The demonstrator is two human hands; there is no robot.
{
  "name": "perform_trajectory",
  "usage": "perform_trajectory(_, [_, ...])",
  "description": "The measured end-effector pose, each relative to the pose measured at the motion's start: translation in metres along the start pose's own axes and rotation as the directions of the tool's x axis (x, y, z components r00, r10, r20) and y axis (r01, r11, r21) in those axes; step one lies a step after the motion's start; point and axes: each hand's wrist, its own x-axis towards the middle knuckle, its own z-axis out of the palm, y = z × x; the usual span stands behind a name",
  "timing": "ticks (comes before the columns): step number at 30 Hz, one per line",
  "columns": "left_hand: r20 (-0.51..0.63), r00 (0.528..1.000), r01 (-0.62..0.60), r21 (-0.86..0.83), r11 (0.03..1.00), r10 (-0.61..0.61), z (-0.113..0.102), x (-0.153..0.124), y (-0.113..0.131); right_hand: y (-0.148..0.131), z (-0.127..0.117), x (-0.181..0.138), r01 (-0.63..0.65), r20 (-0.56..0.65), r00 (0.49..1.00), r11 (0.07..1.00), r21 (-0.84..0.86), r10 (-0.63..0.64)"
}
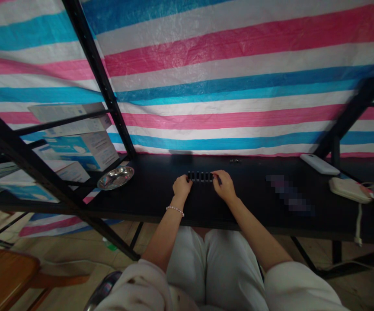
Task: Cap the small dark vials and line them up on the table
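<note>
A short row of small, dark upright pieces [200,176] with pale gaps between them lies on the black tabletop in front of me. They are too small to name. At the row's left end is my left hand [182,186], its fingers curled and pressed against the end piece. My right hand [225,185] pinches at the right end, thumb and forefinger close together. Both wrists rest low over the table, and a beaded bracelet [175,211] circles the left one. Just behind the row, a few tiny metallic bits [235,161] lie on the table.
A shiny metal dish [116,178] stands left, beside stacked blue-and-white boxes [86,149] behind a black frame post [100,73]. To the right are a blurred-out patch [289,194], a white oblong object [319,164] and a beige device with a cable [349,190]. Striped sheeting [222,86] hangs behind.
</note>
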Motion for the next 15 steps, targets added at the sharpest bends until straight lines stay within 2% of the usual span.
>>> perform_trajectory(15, [-0.001, 1.000, 0.015, 0.009, 1.000, -0.015, -0.0001, -0.0007, 0.0005, -0.0015, -0.0014, 0.0002, 0.022, 0.010, 1.000, 0.999, -0.048, -0.021])
